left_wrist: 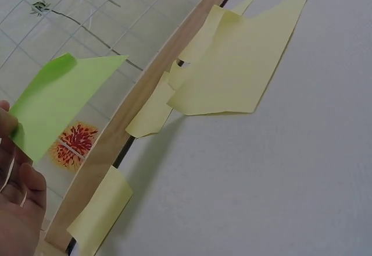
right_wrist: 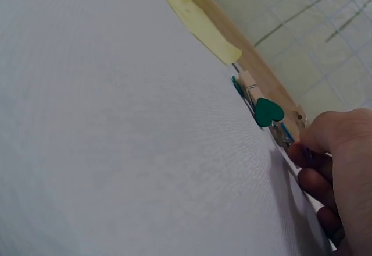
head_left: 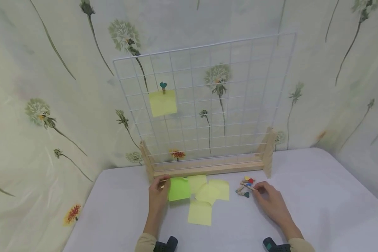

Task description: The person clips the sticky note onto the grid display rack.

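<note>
My left hand (head_left: 158, 196) pinches a bright green sticky note (head_left: 179, 189) by its left edge, lifted above the table. In the left wrist view the thumb and fingers hold the note's corner. Several pale yellow sticky notes (head_left: 200, 212) lie just right of it, some overlapping. My right hand (head_left: 270, 203) pinches a small wooden clothespin (head_left: 250, 187) between thumb and forefinger; the fingers partly hide it in the right wrist view. Beside that hand is a little pile of clothespins with coloured decorations, among them a green heart (right_wrist: 269, 112).
A white wire grid (head_left: 201, 101) stands upright in a wooden base (head_left: 208, 170) behind the notes. One yellow note (head_left: 162, 104) hangs at its upper left from a clothespin with a teal heart (head_left: 163, 85). A flower-printed cloth (head_left: 60, 105) hangs behind the white-covered table (head_left: 119, 210).
</note>
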A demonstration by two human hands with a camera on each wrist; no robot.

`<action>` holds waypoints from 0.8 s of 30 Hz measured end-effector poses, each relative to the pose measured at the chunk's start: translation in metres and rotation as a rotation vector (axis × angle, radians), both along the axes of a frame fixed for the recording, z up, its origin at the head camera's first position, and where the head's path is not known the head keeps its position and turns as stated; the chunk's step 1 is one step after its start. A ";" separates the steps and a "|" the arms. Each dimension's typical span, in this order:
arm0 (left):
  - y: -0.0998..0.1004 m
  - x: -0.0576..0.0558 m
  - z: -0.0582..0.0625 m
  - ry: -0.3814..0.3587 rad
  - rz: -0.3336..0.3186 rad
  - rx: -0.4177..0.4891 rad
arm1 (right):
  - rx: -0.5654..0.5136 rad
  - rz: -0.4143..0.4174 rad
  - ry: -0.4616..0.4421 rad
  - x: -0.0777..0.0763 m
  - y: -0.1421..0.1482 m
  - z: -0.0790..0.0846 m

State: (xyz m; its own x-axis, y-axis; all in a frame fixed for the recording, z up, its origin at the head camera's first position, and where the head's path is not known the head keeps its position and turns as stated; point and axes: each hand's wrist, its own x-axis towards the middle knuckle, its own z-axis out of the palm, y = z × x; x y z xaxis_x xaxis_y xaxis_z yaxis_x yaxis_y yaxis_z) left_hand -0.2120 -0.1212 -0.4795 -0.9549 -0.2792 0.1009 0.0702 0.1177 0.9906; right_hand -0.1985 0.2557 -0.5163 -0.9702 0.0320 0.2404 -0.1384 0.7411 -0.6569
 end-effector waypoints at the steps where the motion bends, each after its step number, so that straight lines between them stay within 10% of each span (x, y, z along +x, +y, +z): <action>1: 0.000 -0.001 0.000 0.006 -0.002 0.005 | 0.006 -0.005 0.012 0.001 0.000 0.000; 24: 0.005 -0.011 0.014 0.067 -0.040 0.030 | -0.011 0.016 0.022 0.000 0.001 -0.004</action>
